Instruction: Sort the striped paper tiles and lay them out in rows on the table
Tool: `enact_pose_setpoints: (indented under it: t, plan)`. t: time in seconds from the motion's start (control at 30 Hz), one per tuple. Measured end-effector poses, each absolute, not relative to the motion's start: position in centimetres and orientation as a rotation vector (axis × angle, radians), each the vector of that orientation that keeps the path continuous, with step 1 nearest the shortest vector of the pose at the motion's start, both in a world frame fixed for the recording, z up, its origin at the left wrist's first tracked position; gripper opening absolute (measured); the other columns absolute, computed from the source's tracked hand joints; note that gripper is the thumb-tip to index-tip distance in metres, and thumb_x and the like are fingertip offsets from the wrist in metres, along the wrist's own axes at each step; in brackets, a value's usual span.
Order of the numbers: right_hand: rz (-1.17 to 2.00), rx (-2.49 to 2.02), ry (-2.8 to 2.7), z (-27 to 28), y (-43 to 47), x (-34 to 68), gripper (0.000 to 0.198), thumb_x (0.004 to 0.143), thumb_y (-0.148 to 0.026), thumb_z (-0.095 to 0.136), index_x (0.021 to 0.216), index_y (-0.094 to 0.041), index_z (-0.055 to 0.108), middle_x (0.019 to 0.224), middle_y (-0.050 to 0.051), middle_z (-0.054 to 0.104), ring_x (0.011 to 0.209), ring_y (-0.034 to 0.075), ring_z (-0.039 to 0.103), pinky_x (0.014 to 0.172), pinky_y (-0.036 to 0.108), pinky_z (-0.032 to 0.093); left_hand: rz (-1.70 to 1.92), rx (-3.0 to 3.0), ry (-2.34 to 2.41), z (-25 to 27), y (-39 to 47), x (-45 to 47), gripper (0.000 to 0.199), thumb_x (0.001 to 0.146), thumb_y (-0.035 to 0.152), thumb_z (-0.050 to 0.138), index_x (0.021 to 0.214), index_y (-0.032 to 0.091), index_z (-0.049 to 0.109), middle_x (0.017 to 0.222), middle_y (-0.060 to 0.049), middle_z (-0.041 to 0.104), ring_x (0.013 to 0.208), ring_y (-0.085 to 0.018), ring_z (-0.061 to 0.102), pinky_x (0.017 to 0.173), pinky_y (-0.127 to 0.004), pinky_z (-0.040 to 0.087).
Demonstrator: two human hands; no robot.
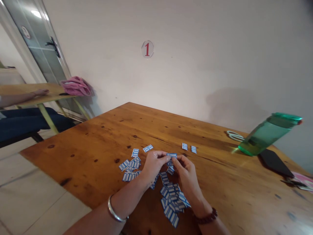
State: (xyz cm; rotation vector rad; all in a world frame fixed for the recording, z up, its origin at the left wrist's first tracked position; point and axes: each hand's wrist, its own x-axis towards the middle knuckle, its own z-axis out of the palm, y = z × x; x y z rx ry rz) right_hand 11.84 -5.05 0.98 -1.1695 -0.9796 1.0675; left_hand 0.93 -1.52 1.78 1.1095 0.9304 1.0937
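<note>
Pinching one blue-and-white printed card (171, 155) at opposite ends, the left hand (154, 164) and right hand (186, 169) each grasp it between thumb and forefinger, just above the wooden table (102, 140). Take this card as the clock centre, with 12 o'clock toward the wall (176, 78). At 6 o'clock, between the forearms, a heap of overlapping cards (171, 199) lies close to the wearer. At 9 o'clock, near the left hand, a smaller card cluster (132, 163) lies with its pieces at mixed angles. At 2 o'clock, two separate cards (184, 146) lie near each other, short of the far edge. That edge runs along the wall from a corner near 11 o'clock; another corner projects at 9 o'clock, above the tiled floor (44, 202). Room for moving extends widest over the wood toward 10 and 12 o'clock. Toward 3 o'clock, travel is limited by a green translucent bottle (266, 135), a black flat object (275, 162) just beside it, and a coiled white cable (234, 135).
</note>
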Motion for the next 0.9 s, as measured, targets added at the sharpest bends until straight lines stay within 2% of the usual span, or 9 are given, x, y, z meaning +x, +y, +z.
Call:
enact_pose_setpoints:
  t: [0.57, 0.9]
  plan:
    - [1.053, -1.181, -1.012, 0.87, -5.08, 11.85, 0.024, 0.071, -0.043, 0.062, 0.069, -0.019, 0.057, 0.056, -0.004, 0.052, 0.046, 0.009, 0.045, 0.043, 0.022, 0.039, 1.098, 1.093, 0.912, 1.63, -1.53, 0.97, 0.011, 0.058, 0.027, 0.065, 0.057, 0.016, 0.065, 0.050, 0.003, 0.056, 0.047, -0.009, 0.046, 0.048, -0.021, 0.036]
    - [1.031, -1.178, -1.038, 0.60, -4.89, 11.82, 0.027, 0.068, -0.044, 0.064, 0.069, -0.018, 0.058, 0.062, -0.001, 0.058, 0.052, 0.012, 0.049, 0.047, 0.023, 0.040, 1.106, 1.030, 0.922, 2.00, -1.66, 0.99, 0.011, 0.056, 0.026, 0.066, 0.058, 0.016, 0.064, 0.052, 0.004, 0.055, 0.050, -0.009, 0.047, 0.050, -0.021, 0.037]
